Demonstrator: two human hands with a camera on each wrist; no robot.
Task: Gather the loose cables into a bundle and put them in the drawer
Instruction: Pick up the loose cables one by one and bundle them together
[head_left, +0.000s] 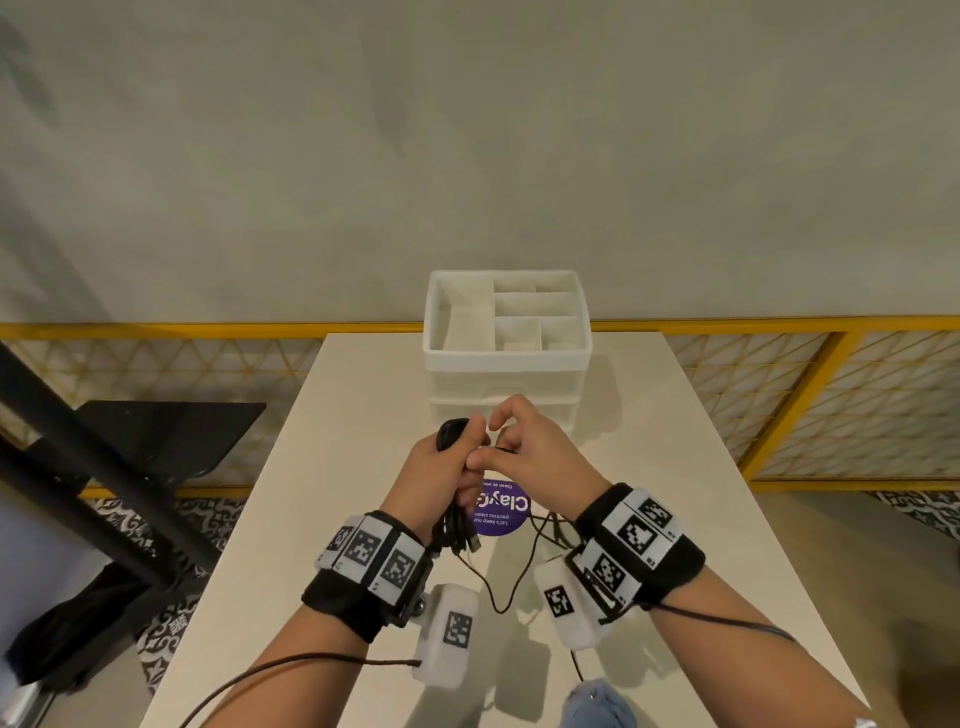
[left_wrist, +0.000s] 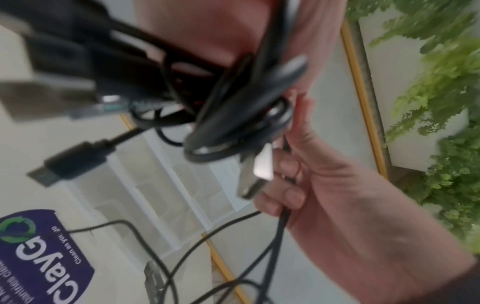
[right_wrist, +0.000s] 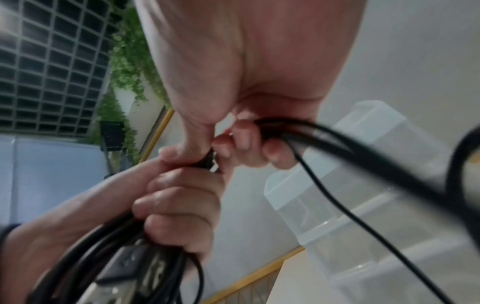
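Above the table's middle my left hand grips a bundle of black cables; USB plugs hang out below the fist. My right hand meets it from the right, its curled fingers holding black cable strands that trail down to the table. In the left wrist view the bundle is blurred, with the right hand's fingers beside it. The white drawer unit stands just behind the hands, its drawers closed and its top tray divided into compartments.
A purple round sticker lies on the white table under the hands. Loose black cable loops across the table between my wrists. A yellow-framed railing runs behind the table; a dark stand is to the left.
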